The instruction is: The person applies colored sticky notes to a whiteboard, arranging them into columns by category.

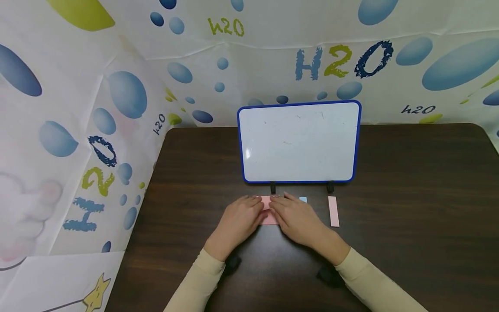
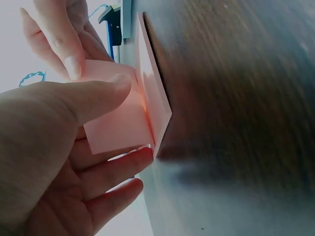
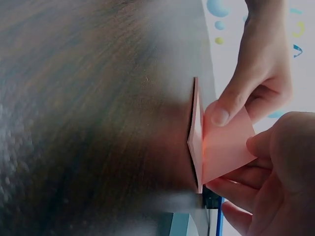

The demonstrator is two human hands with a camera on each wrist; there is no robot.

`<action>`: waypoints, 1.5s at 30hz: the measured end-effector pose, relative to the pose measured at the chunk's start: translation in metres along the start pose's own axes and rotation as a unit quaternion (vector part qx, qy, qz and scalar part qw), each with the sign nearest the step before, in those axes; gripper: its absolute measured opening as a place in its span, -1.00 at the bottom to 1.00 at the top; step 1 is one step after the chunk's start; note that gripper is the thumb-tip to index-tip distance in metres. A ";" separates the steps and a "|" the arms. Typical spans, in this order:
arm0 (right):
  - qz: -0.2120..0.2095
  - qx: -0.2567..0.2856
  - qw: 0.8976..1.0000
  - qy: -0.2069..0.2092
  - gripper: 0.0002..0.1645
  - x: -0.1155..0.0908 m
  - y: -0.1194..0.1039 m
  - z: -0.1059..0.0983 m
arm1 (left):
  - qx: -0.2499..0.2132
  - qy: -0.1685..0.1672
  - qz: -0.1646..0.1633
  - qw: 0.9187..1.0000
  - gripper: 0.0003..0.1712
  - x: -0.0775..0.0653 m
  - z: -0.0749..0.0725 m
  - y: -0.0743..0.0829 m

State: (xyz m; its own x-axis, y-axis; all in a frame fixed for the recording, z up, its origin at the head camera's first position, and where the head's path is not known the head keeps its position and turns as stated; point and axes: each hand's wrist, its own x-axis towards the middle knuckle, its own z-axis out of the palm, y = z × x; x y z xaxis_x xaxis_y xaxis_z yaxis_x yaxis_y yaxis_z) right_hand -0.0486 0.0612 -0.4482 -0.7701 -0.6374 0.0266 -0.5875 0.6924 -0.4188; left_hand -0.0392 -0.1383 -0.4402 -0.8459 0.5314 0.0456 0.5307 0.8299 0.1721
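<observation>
One pink paper (image 1: pixel 270 220) (in two hands (image 1: pixel 239 219) (image 1: pixel 297 220))

Dark wood-grain table (image 1: pixel 413 195). Blue-rimmed whiteboard (image 1: pixel 299 151) stands toward the rear on two black feet (image 1: pixel 330 186); faint marks (image 1: pixel 287 143) on its surface. Pale pink strip (image 1: pixel 333 211) lies just in front of the right-hand foot. Small light-blue piece (image 1: pixel 303 199), partly hidden, lies left of the strip. White backdrop (image 1: pixel 269 78) behind and at left: blue drops (image 1: pixel 127 94), H2O lettering (image 1: pixel 338 61), yellow star (image 1: pixel 96 294) lower left.
</observation>
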 end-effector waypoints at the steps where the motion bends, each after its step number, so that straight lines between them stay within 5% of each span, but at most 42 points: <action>1: -0.002 -0.001 1.000 0.004 -0.57 0.000 0.000 0.000 | 0.005 0.002 0.000 1.000 -0.70 0.000 0.000 0.000; 14: -0.022 -0.010 0.999 0.036 -0.60 -0.003 -0.001 0.001 | 0.029 -0.002 -0.013 0.999 -0.80 0.001 -0.001 0.003; 25: 0.024 0.015 0.999 0.018 -0.42 -0.022 -0.009 -0.005 | 0.033 0.029 -0.001 0.999 -0.88 0.001 0.001 0.001; 31: 0.030 0.000 0.998 0.050 -0.41 -0.033 -0.014 -0.010 | 0.030 0.025 0.001 0.999 -0.84 0.001 0.002 0.001; 45: -0.045 -0.012 0.998 0.042 -0.48 -0.036 -0.016 0.000 | 0.008 0.041 -0.001 0.999 -0.85 0.001 0.000 -0.002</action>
State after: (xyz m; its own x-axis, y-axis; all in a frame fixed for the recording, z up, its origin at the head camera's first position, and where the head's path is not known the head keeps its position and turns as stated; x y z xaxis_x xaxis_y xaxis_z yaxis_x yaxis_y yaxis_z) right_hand -0.0113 0.0733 -0.4431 -0.7313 -0.6675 0.1405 -0.6606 0.6418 -0.3894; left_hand -0.0415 -0.1392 -0.4408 -0.8478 0.5151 0.1261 0.5298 0.8336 0.1564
